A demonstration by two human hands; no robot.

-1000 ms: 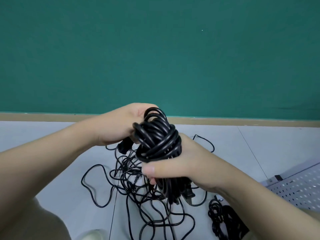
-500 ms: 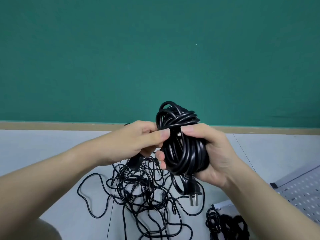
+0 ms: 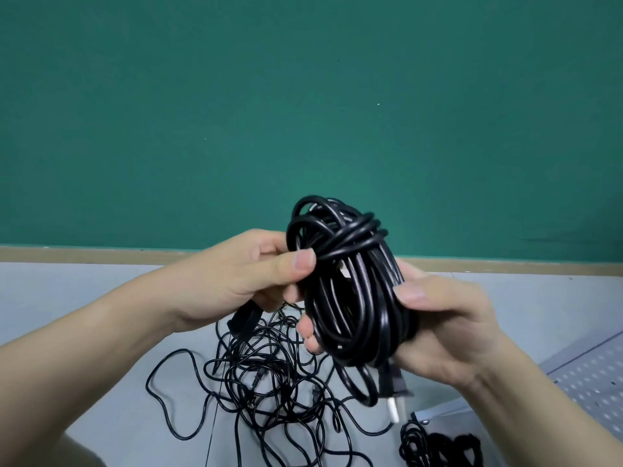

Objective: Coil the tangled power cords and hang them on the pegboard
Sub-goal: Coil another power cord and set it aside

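Note:
A thick black power cord, wound into an upright coil (image 3: 350, 288), is held in front of me above the floor. My right hand (image 3: 448, 325) grips the coil's right side, fingers wrapped round under it and thumb on top. My left hand (image 3: 246, 278) pinches the wrap near the coil's top with thumb and fingers. The coil's plug (image 3: 392, 396) hangs down below with metal pins showing. A black connector (image 3: 244, 321) dangles under my left hand. A tangle of thin black cords (image 3: 269, 385) lies on the grey floor below.
The white perforated pegboard (image 3: 586, 379) lies flat at the right edge. A small bundle of black cord (image 3: 438, 446) rests at its near corner. A green wall with a tan baseboard (image 3: 101, 255) stands behind.
The coil has been raised and turned from sideways to upright. My right hand shifted from the coil's front to its right side, and my left thumb now presses the top wrap.

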